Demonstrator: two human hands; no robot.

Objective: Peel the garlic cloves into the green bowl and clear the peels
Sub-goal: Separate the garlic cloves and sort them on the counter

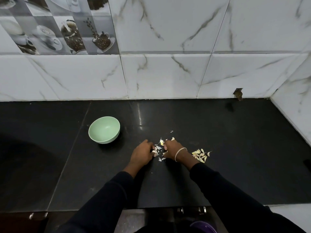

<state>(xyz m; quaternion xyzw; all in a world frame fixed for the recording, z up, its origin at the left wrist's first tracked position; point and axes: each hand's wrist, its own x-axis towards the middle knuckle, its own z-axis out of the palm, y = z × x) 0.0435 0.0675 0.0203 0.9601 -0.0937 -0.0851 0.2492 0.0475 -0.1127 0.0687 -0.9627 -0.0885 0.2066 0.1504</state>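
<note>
While both hands work close together near the middle of the counter (235,148), the left hand (143,153) grips a clove (154,153), its fingers curled round it so that only a pale end shows toward the right. The clove's long axis cannot be told. The right hand (171,149), with a bracelet (180,152) at the wrist, sits just right of it. Its fingers bend down over the peels (159,147), but whether they pinch anything is hidden.

The bowl (104,130) stands to the left and a little farther off, well apart from the clove, and nothing shows inside it. The left hand is the nearer one, so I judge a peeled clove would travel left and away, most easily from that hand.

Counts:
- **Bowl:** one.
- **Clove in hand:** one that shows.
- **Bracelet:** one.
- **Peels:** several white scraps between and around the hands, too small to count.
- **Pile (200,155):** one heap of yellowish pieces just right of the right wrist. Whether these are cloves or skins cannot be told.

No step of clearing looks begun.
</note>
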